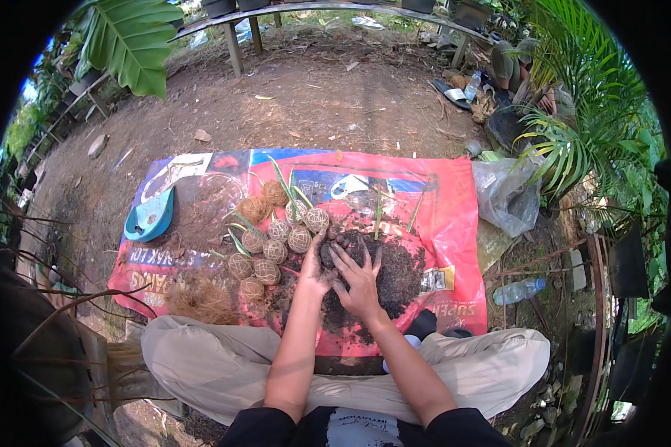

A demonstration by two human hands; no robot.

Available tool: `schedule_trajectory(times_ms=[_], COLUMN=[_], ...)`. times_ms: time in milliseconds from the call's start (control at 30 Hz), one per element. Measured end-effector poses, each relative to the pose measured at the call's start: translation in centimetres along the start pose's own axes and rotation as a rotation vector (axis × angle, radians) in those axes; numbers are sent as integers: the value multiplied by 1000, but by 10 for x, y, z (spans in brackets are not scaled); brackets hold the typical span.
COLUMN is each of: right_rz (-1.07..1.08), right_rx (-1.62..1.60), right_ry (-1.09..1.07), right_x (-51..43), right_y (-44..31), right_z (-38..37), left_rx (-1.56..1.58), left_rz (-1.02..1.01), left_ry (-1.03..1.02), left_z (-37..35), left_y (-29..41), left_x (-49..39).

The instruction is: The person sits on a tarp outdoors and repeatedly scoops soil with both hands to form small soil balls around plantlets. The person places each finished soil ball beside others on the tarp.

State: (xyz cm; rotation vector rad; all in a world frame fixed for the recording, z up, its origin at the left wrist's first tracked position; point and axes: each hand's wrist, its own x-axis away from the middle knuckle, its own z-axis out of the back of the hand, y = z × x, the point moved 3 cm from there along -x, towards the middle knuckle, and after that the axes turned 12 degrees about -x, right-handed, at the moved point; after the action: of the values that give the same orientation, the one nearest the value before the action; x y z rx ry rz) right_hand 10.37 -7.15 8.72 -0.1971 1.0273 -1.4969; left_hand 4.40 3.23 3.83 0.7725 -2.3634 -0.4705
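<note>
Between my two hands is a dark lump of soil, partly hidden by the fingers. My left hand cups it from the left, its skin smeared with dirt. Against its other side lies my right hand, palm inward and fingers spread. Loose dark soil is strewn beneath and to the right. Just left of my hands sit several twine-wrapped fibre balls, some with green leaves sticking out. Two browner fibre balls rest behind them. Two cut leaf pieces stand at the soil's far edge.
A red and blue plastic sheet lies under everything. On it are a teal scoop and loose brown fibre. A clear plastic bag and a plastic bottle lie to the right. Another person's hand shows among the far-right plants.
</note>
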Motion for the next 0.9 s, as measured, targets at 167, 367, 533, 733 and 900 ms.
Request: schedule_trajectory(times_ms=[167, 367, 533, 733, 900], right_rz=[-29, -104, -67, -116, -117], right_rx=[-58, -174, -192, 62, 18], right_ry=[44, 67, 184, 29, 50], right_x=[7, 3, -2, -3, -6], right_y=[1, 0, -5, -6, -6], right_z=[-8, -11, -1, -2, -1], left_rx=[-126, 35, 112, -299, 39], left_rz=[3, 7, 15, -31, 44], left_ry=[59, 109, -142, 73, -170], left_z=[1, -1, -11, 10, 13], left_y=[-8, -11, 6, -1, -2], left_x=[-3, -3, 7, -4, -10])
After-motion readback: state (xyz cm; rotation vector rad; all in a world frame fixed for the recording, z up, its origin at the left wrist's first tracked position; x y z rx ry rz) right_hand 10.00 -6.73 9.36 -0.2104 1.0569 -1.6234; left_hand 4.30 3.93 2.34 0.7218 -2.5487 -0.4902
